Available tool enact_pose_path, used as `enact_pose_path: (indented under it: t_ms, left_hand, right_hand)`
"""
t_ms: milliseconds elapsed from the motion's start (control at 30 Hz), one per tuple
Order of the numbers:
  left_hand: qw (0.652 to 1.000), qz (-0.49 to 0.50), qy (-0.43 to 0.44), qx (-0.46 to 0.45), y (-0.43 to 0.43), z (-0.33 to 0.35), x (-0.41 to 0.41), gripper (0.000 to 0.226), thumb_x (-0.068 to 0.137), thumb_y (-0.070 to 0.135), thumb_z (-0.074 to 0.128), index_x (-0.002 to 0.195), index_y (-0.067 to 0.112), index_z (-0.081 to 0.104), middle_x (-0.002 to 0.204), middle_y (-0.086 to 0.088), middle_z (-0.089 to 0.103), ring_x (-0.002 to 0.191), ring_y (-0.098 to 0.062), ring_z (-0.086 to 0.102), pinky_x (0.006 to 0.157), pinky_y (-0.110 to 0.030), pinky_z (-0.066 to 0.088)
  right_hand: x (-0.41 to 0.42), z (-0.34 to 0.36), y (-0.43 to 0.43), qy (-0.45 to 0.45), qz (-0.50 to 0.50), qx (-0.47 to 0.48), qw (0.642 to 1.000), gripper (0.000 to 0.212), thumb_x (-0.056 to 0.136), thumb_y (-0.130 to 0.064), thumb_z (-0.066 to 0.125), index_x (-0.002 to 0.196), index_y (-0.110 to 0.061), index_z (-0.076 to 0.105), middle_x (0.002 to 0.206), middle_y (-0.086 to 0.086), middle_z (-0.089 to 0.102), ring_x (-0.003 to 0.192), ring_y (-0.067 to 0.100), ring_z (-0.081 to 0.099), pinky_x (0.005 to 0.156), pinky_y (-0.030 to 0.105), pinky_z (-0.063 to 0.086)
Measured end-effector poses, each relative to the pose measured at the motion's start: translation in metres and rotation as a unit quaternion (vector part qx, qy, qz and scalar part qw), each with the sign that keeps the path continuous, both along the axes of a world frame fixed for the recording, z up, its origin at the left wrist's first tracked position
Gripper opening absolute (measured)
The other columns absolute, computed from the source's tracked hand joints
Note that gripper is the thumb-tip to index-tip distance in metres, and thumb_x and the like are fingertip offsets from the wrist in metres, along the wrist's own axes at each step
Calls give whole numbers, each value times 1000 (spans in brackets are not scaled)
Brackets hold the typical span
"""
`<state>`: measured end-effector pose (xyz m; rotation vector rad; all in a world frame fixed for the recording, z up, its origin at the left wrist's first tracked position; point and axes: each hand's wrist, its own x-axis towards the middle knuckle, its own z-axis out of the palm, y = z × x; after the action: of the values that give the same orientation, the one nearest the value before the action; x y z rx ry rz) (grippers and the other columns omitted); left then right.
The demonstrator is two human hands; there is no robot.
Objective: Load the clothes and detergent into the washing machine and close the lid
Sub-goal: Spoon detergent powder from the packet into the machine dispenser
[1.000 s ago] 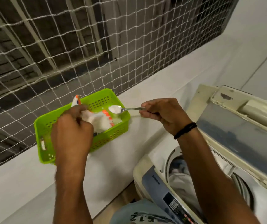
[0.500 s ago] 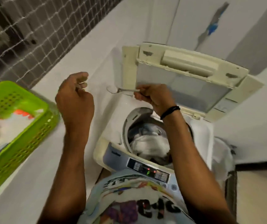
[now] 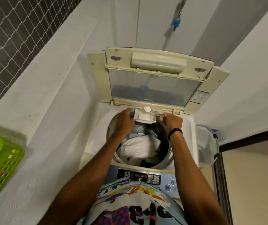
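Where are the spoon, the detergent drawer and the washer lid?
spoon (image 3: 146, 109): head view, on its bowl heaped with white powder.
detergent drawer (image 3: 142, 116): head view, on its white inner tray.
washer lid (image 3: 154, 86): head view, on its clear window panel.

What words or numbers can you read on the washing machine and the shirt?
"F", green, on the control panel display.
Button labels beside it: too small.
Sticker on the open lid: too small.
Shirt print: letters warped, unreadable.
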<state>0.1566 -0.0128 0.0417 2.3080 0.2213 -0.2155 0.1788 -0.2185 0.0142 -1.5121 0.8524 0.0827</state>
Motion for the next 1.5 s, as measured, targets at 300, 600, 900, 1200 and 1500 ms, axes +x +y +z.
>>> enact_pose_path:
  t_ms: [300,600,900,1200,1500]
  left_hand:
    - [983,-119,117,73,-20,-63,7,63,94,8,47,153,9,26,158,-13,29,144,-29,30,118,-37,27]
    - [983,-118,122,67,-23,-74,3,62,92,10,53,149,11,29,147,-17,44,133,-35,46,109,-44,41]
    - [986,-119,98,59,-25,-69,6,58,90,5,54,144,8,36,145,-17,46,130,-35,48,106,-42,43]
    - [987,-117,84,65,-30,-66,8,57,93,4,51,147,7,33,149,-16,41,134,-34,44,108,-40,39]
    - [985,-126,89,77,-30,-67,9,54,93,7,52,145,11,35,146,-16,45,130,-34,48,105,-41,42]
  right_hand:
    - [-18,-35,31,-82,139,-302,940,26,85,1,56,97,-10,77,96,12,76,90,28,69,81,19,44]
    - [-30,-44,48,-202,210,-390,873,39,76,11,53,105,-5,74,97,13,74,88,28,69,86,32,54]
    - [-26,-51,43,-172,182,-393,885,47,73,18,54,110,-5,72,100,12,74,91,28,69,88,32,54]
    - [-30,-56,46,-206,194,-400,872,45,76,17,55,111,-5,71,100,11,73,92,24,68,90,33,55]
    - [-25,-69,46,-147,202,-379,891,45,78,15,54,116,-3,69,108,14,72,101,29,68,95,42,54]
